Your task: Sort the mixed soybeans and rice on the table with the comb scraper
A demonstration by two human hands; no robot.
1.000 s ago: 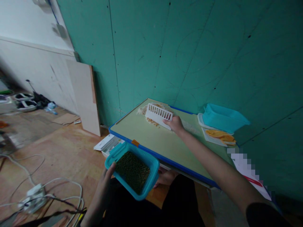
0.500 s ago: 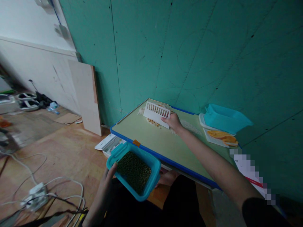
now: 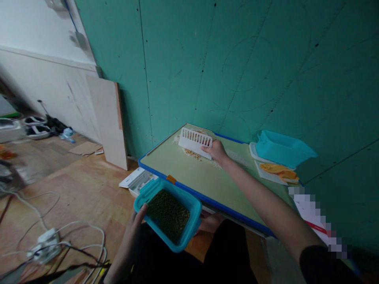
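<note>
My left hand [image 3: 139, 217] grips a turquoise plastic container [image 3: 192, 199] by its left side, thumb over the rim. Dark green beans [image 3: 168, 215] with some paler ones cover its bottom; it hangs in front of the table's near edge. My right hand [image 3: 215, 151] is closed on the right end of a white slotted plastic scraper [image 3: 194, 145], held tilted over the tabletop. Yellowish grains [image 3: 192, 153] lie along its lower edge, and more show behind its slots. Pale, fine grains [image 3: 238, 159] are strewn to the right of my right hand.
The table [image 3: 166, 156] has a blue rim and stands against a green wall. At its right end are an empty turquoise bin [image 3: 282, 148], white lids and an orange cloth [image 3: 278, 171]. A white box [image 3: 137, 181] lies below; cables and a power strip [image 3: 45, 244] cover the floor at left.
Almost nothing differs. The scraper has shifted very slightly left in my right hand's grip; the container stays where it was in my left hand.
</note>
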